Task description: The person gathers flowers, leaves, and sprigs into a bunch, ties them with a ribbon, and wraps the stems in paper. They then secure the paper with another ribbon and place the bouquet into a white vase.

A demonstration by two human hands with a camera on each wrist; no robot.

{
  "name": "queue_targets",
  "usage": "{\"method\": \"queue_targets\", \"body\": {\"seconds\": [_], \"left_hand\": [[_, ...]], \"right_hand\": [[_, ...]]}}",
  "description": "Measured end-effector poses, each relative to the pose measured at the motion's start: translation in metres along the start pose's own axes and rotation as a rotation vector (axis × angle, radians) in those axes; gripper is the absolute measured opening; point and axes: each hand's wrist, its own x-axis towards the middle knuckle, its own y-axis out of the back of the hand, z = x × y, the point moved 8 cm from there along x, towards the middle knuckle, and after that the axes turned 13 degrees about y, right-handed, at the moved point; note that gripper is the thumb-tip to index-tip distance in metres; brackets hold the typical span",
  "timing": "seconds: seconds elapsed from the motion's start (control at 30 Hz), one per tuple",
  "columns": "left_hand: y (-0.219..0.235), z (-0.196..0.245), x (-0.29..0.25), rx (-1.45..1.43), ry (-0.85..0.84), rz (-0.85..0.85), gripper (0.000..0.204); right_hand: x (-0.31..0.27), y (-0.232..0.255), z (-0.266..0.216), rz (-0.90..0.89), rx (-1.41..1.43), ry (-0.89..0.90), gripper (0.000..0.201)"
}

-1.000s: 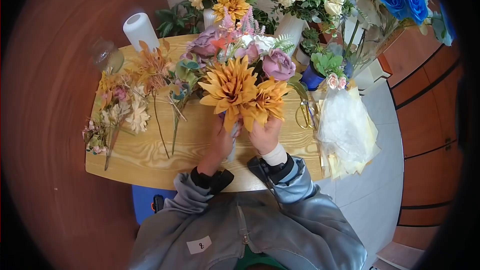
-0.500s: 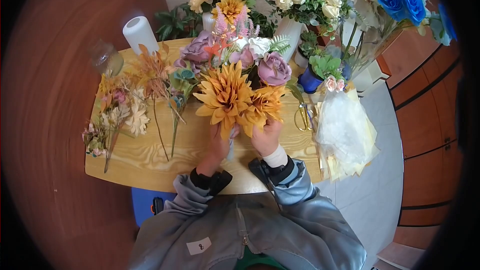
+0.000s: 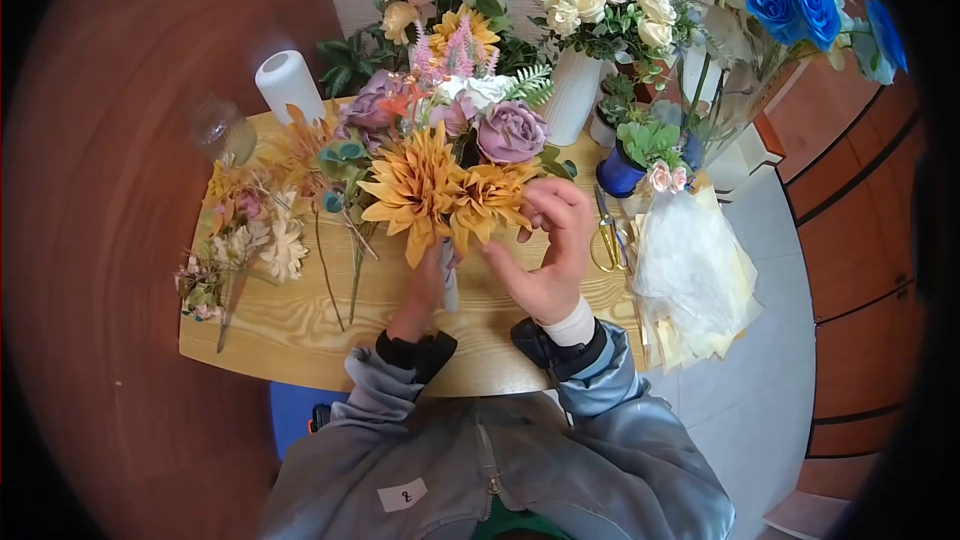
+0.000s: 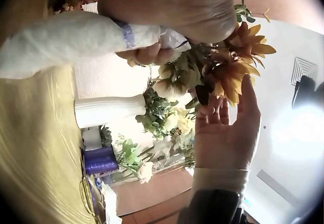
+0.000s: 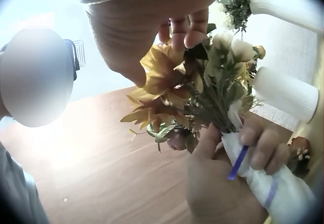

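Observation:
A bouquet of artificial flowers stands over the table in front of me, with two large orange flowers (image 3: 415, 190) nearest and a mauve rose (image 3: 512, 132) and white blooms behind. My left hand (image 3: 425, 285) grips its stems, which are bundled in a white wrap (image 4: 61, 41). In the right wrist view a purple ribbon (image 5: 238, 163) crosses that wrap beside the left fingers. At the right side of the orange flowers, my right hand (image 3: 550, 265) has its thumb and fingers spread apart, fingertips right at the petals.
Loose flower stems (image 3: 285, 250) lie at the table's left. Gold-handled scissors (image 3: 607, 245) and a stack of wrapping sheets (image 3: 690, 260) are on the right. Behind stand a white vase (image 3: 575, 95), a blue pot (image 3: 621, 173) and a white ribbed vase (image 3: 288, 83).
My right hand has come off the stems under the orange flowers and opened, moving to their right side. The left hand and bouquet have shifted slightly left.

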Motion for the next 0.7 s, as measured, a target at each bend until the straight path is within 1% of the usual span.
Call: {"method": "queue_targets", "body": {"seconds": [0.03,0.07,0.1,0.13,0.17,0.23,0.27,0.3,0.33,0.37,0.4,0.43,0.47,0.5,0.57,0.63,0.7], "left_hand": [[-0.002,0.001,0.0,0.055,-0.014,-0.024,0.028],[0.001,-0.001,0.003,0.058,-0.018,-0.024,0.028],[0.004,-0.007,0.008,-0.01,-0.006,-0.066,0.025],[0.007,-0.011,0.012,-0.078,0.005,-0.106,0.022],[0.011,-0.013,0.013,-0.079,0.001,-0.104,0.022],[0.016,-0.01,0.012,-0.071,-0.104,-0.119,0.017],[0.017,-0.012,0.014,-0.071,-0.101,-0.119,0.017],[0.023,-0.015,0.018,-0.02,-0.093,-0.03,0.019],[0.027,-0.014,0.019,0.03,-0.087,0.058,0.024],[0.026,-0.013,0.017,0.029,-0.086,0.055,0.024],[0.017,-0.001,0.011,0.092,-0.22,-0.016,0.028],[0.008,0.011,0.002,0.155,-0.355,-0.085,0.032],[0.008,0.008,0.003,0.168,-0.265,-0.115,0.034],[0.008,0.007,0.003,0.167,-0.266,-0.114,0.034],[0.011,0.001,0.007,0.18,-0.224,-0.077,0.034],[0.018,-0.008,0.01,0.21,-0.223,-0.062,0.033],[0.027,-0.016,0.013,0.24,-0.222,-0.053,0.032]], "right_hand": [[-0.001,0.002,0.002,0.003,0.001,0.003,0.036],[-0.003,0.001,0.004,-0.056,-0.017,0.047,0.035],[-0.004,-0.001,0.004,-0.115,-0.034,0.094,0.035],[-0.002,0.007,0.003,-0.045,0.003,0.015,0.031],[0.008,0.01,0.0,-0.046,0.007,0.018,0.031],[0.031,0.008,-0.03,-0.162,-0.158,0.387,0.04],[0.038,0.001,-0.036,-0.266,-0.148,0.375,0.053],[0.044,0.003,-0.039,-0.266,-0.151,0.372,0.053],[0.045,-0.007,-0.039,-0.426,-0.23,0.361,0.058],[0.043,-0.017,-0.035,-0.588,-0.308,0.35,0.063],[0.043,-0.021,-0.03,-0.632,-0.331,0.322,0.065],[0.043,-0.021,-0.031,-0.634,-0.331,0.325,0.065],[0.043,-0.025,-0.031,-0.685,-0.373,0.339,0.065],[0.041,-0.028,-0.03,-0.734,-0.415,0.351,0.065],[0.041,-0.027,-0.029,-0.724,-0.409,0.376,0.064],[0.041,-0.023,-0.024,-0.708,-0.407,0.392,0.063],[0.047,-0.009,-0.027,-0.544,-0.229,0.454,0.054]]}}
